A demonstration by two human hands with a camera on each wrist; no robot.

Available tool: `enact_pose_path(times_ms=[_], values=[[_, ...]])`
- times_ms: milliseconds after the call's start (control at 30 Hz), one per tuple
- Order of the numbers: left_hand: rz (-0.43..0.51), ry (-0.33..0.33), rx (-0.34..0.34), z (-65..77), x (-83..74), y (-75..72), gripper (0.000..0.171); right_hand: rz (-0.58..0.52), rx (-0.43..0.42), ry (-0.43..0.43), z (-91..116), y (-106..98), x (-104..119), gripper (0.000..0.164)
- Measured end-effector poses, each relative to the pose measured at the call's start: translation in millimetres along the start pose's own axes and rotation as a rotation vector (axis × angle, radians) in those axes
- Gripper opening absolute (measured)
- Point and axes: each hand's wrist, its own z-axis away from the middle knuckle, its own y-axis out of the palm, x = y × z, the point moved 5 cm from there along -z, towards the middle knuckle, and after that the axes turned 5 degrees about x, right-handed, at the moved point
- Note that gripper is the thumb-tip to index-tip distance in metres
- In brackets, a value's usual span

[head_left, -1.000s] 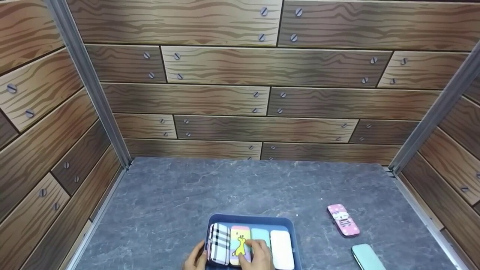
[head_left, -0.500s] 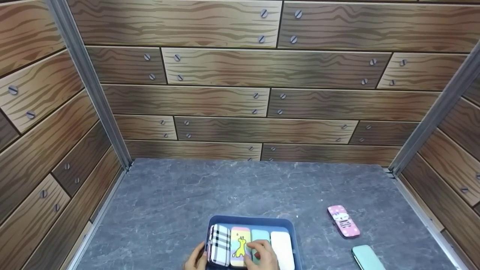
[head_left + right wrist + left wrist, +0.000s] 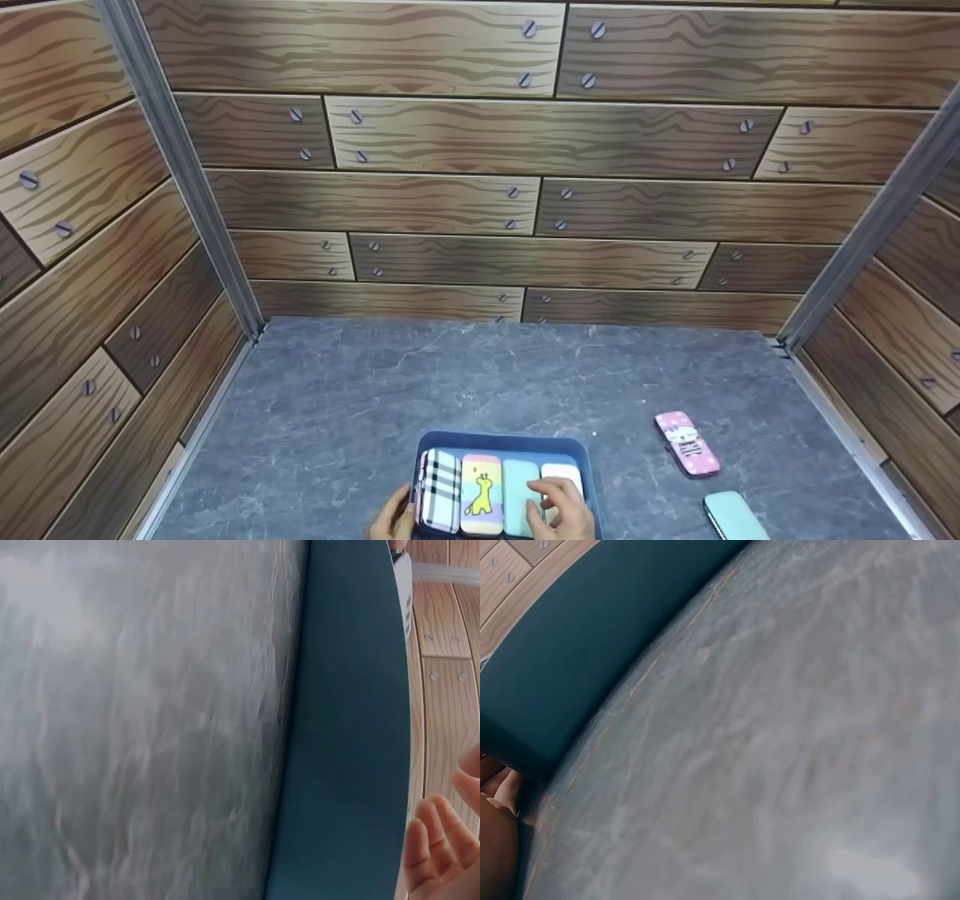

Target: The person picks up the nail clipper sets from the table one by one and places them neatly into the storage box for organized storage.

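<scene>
A blue tray [image 3: 517,441] holds a row of small oblong cases at the lower middle of the head view. From left to right lie a plaid case [image 3: 440,487], a giraffe-print case [image 3: 480,495], a turquoise case [image 3: 519,491] and a white case [image 3: 561,471]. My left hand [image 3: 390,517] rests its fingers and thumb against the tray's outer left wall. Over the white case hovers my right hand [image 3: 564,514], thumb and forefinger apart, partly hiding it; nothing is in its grasp. Loosely bent fingers [image 3: 436,840] show beyond the tray in the right wrist view.
On the grey marbled table [image 3: 360,382], a pink case with an animal print [image 3: 687,442] lies to the right of the tray. Nearer me is another turquoise case [image 3: 735,516], cut off by the frame. Wood-patterned walls [image 3: 442,199] enclose the table's back and sides.
My right hand has moved right, from the giraffe-print case past the turquoise case to the white one. The left hand stays at the tray's wall, and the cases look unmoved.
</scene>
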Motion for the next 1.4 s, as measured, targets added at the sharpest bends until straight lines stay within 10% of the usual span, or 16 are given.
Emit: enact_pose_path(times_ms=[400,600,1400], values=[[-0.016,0.011,0.051,-0.7,-0.4,-1.1,0.03,0.062,-0.217,-0.025,-2,-27,-17,0.029],[-0.018,0.023,0.049,0.7,0.7,-0.2,0.031,0.152,-0.18,0.168,-3,-47,-35,0.024],[-0.122,0.002,0.001,1.3,-2.2,-5.6,0.029,0.305,-0.166,0.338,2,-117,-100,0.03]])
